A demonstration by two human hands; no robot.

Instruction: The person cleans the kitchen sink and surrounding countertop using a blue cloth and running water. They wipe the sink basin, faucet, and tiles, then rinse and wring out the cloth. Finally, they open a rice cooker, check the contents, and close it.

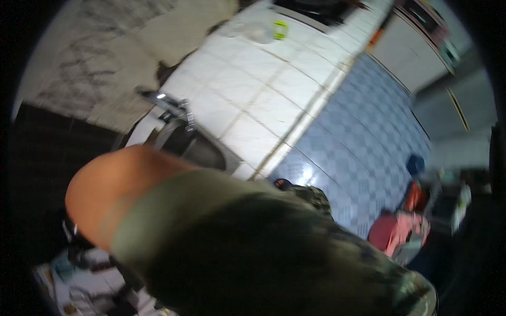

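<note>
A bent arm in a green sleeve crosses the head view close to the camera; its bare elbow is at the left. Neither my left hand nor my right hand shows. Beyond the arm lies a metal sink basin (205,152), partly hidden by it, with a metal faucet (174,106) at its edge. The white tiled counter (253,94) runs from the sink toward the top. On it are a clear, blurred item (257,32) and a yellow-green ring-shaped item (280,31) beside each other.
A black stove (316,12) stands at the counter's far end. Blue tiled floor (340,138) lies right of the counter, with pale cabinets (407,51) beyond. Pink cloth (407,233) is at the lower right. Assorted blurred items crowd the white tiled surface (89,280) at the lower left.
</note>
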